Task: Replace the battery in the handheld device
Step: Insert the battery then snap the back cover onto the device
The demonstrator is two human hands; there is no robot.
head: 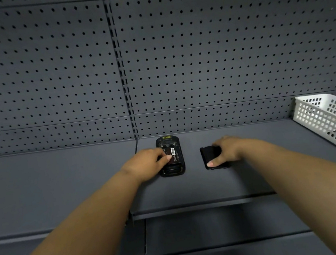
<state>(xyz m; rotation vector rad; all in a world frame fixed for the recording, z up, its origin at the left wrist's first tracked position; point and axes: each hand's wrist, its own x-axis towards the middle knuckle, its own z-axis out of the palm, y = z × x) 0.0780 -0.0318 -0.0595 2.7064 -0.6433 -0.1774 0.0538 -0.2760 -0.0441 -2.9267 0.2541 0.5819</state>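
Note:
A black handheld device [168, 142] lies face down on the grey shelf [193, 188], its back open. A dark battery [175, 155] with a white barcode label sits in the compartment. My left hand [146, 162] rests on the device's left side, thumb tip pressing on the battery. To the right, a black flat piece [208, 154], apparently the back cover, lies on the shelf. My right hand [226, 150] grips it, thumb at its near edge and fingers over its far side.
A white plastic mesh basket [335, 123] stands at the shelf's right end. Grey pegboard [196, 58] rises behind the shelf. Lower shelves [220, 228] step out below the front edge.

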